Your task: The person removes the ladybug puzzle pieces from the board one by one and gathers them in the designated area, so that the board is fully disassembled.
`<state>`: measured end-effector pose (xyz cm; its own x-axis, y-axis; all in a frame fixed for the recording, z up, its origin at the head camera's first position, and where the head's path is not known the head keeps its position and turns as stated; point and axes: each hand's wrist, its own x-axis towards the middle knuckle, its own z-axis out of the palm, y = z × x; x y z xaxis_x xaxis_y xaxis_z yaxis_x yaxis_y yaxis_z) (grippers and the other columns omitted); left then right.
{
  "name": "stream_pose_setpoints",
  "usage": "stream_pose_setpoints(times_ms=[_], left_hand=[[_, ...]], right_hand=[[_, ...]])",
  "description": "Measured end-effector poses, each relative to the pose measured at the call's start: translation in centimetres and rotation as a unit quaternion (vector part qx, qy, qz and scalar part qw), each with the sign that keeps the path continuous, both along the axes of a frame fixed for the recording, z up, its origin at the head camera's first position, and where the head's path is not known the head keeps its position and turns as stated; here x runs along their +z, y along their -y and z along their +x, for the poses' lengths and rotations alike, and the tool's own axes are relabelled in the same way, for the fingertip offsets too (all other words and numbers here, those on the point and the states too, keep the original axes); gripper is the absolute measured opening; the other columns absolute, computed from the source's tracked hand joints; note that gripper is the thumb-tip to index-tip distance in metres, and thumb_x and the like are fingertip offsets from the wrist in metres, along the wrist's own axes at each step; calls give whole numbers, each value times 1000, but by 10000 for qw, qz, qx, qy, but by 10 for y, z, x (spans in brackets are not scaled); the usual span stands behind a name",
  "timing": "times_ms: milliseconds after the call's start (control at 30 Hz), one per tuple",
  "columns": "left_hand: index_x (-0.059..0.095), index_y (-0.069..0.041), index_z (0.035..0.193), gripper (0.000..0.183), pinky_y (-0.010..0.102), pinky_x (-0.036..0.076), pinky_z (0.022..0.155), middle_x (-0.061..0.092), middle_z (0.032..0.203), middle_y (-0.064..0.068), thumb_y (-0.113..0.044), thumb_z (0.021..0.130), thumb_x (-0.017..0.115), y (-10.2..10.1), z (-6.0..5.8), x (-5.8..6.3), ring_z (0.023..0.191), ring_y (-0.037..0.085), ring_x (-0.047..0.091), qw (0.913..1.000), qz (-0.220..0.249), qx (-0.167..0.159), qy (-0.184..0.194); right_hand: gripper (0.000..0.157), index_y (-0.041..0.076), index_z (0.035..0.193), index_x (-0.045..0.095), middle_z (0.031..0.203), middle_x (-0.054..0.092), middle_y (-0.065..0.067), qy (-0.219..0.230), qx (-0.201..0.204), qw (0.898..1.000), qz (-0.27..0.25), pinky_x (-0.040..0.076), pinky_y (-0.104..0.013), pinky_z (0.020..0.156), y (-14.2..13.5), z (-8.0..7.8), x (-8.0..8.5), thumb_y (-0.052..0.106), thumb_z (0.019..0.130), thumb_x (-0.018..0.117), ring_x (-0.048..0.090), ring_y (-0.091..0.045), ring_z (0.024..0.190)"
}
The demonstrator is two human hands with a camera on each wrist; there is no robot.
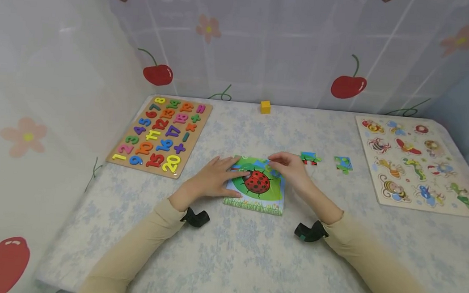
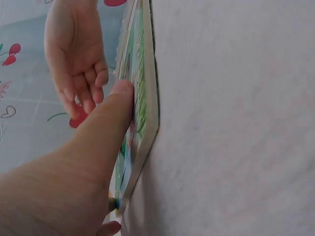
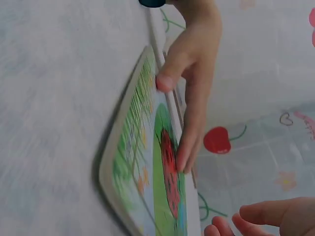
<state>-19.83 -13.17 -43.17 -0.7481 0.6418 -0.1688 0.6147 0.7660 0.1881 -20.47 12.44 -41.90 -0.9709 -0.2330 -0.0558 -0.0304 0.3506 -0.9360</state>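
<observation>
A ladybug jigsaw puzzle [image 1: 256, 187] in a thin board lies on the table, grass printed along its near edge. My left hand [image 1: 213, 179] rests on its left side with fingers spread. In the left wrist view the left thumb [image 2: 110, 110] lies along the board's edge. Over the far right corner hovers my right hand [image 1: 291, 168], its fingers loosely bent and nothing visible between them in the left wrist view. Two loose puzzle pieces lie right of the board, a blue, green and red piece [image 1: 309, 158] and a green and blue piece [image 1: 343, 164].
A wooden number board [image 1: 196, 137] with colourful digits lies at the left. At the right is a pale insect peg puzzle [image 1: 414, 175]. A yellow cube [image 1: 265, 107] stands near the table's back edge, before a cherry-printed curtain [image 1: 265, 45].
</observation>
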Motion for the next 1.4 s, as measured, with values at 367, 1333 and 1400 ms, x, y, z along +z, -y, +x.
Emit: stream_pose_setpoints(times_ms=[367,1333,1400], left_hand=[[36,-34,147,72,56,18,117,17,160,15,-63,85,57,19,8,-13,147,34,18,9985,384,302,-237],[51,-32,139,60,59,8,118,13,160,18,-47,84,68,25,0,-33,148,35,10,9853,1710,-39,30],[51,-32,138,59,60,7,118,12,160,18,-47,84,68,26,1,-33,148,35,10,9858,1676,-46,71]], right_hand=[[39,-2,131,54,125,61,-23,-190,418,9981,413,53,-45,92,59,-3,-12,6,93,57,60,-36,113],[46,1,135,50,128,58,-26,409,-412,9983,-13,49,-50,96,86,7,2,12,92,59,57,-38,118],[44,1,134,51,131,56,-25,688,-480,9960,-292,47,-50,99,88,6,0,12,92,58,54,-38,121]])
